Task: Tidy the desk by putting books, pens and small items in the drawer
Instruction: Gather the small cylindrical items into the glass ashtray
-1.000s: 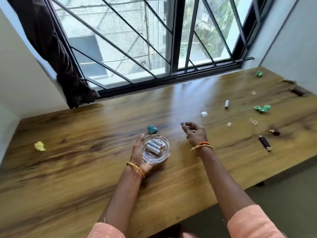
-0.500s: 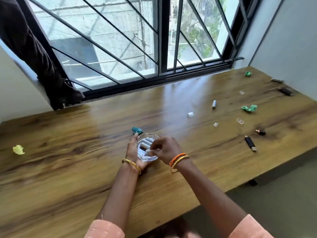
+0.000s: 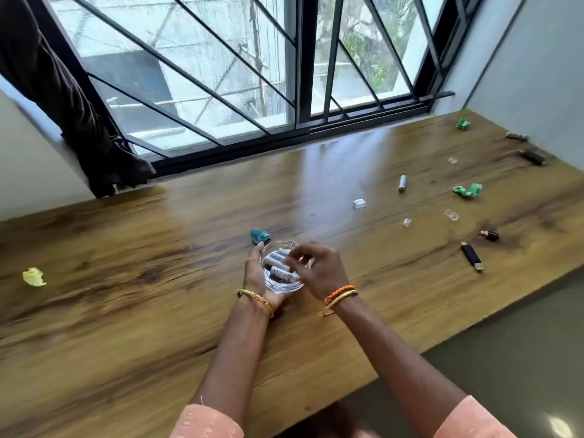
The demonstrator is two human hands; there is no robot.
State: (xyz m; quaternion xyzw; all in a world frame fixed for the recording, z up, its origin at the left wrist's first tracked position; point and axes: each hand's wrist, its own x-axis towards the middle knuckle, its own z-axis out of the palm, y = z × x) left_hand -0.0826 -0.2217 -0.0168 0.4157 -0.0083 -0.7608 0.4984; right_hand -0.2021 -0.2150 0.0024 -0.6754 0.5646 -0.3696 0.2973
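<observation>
A small round glass bowl rests on the wooden desk with several white batteries inside. My left hand cups the bowl's left side, fingers curved round its rim. My right hand hovers over the bowl's right half, motion-blurred, fingers loosely bent above the batteries with nothing seen between them. One more battery lies on the desk far to the right.
A teal paper wad sits just behind the bowl and a yellow one at far left. On the right lie a USB stick, green paper wads, a white cap and clear caps. The desk's front edge slants near the stick.
My right hand came back from the desk's middle with a small item, lowered it into the bowl, and now lifts slightly with looser fingers. My left hand stays on the bowl.
</observation>
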